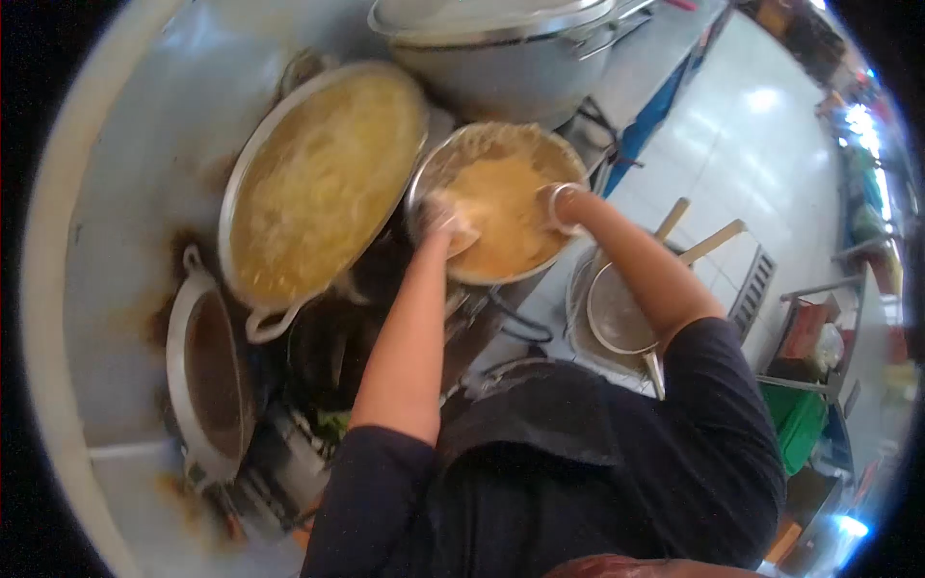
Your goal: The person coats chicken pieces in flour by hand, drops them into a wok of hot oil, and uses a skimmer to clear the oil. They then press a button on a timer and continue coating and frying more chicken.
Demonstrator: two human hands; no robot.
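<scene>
From my remote seat I see both hands at the bowl (496, 144), a round steel one sitting mid-frame between the wok (323, 183) and the strainer (617, 313). The bowl holds a yellow mix (501, 217) that reaches up its walls. My left hand (445, 223) is down inside the bowl on its left side, touching the mix; its fingers (453, 231) look curled against something pale, but motion blur keeps me from telling whether they grip it or how far they are closed. My right hand (567, 204) is on the bowl's right rim, fingers (557, 197) wrapped tight over the edge. The wok, just left of the bowl and touching it or nearly so, is full of pale yellow food (shredded, as far as I can tell). Behind the bowl stands a big pot (501, 72) with its lid (482, 19) on. An empty pan (207, 371) sits at the lower left on the tabletop (135, 173), well apart from the bowl. The strainer lies below my right forearm, beside two wooden handles (708, 241).
</scene>
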